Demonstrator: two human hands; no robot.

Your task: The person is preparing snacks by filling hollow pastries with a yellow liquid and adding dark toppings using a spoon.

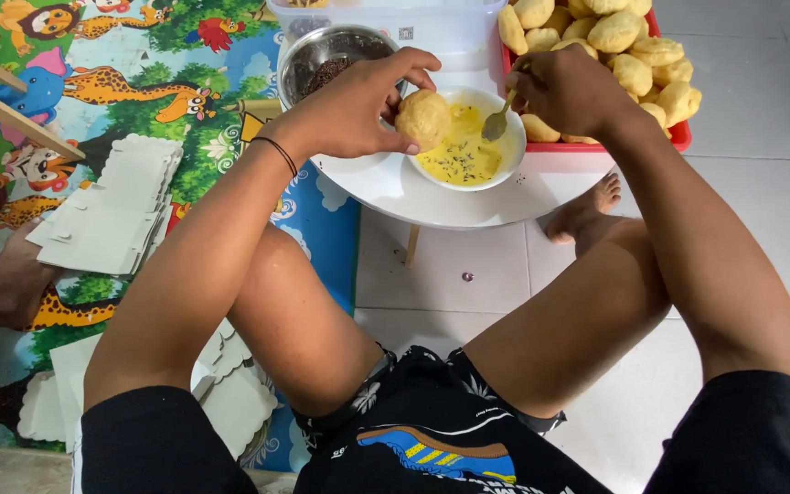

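Dough ball is sitting pinched in my left hand, right over the white bowl of yellow wash. I'm closing my right hand around the spoon; I'm keeping drips above the bowl.

The round surface occupies upper centre of the frame. On it, the bowl of batter sits centre, the metal bowl to its upper left, the tray of dough balls to its upper right. A dough ball is above the batter bowl's left rim. Flat cardboard boxes lie on the play mat, left of frame.
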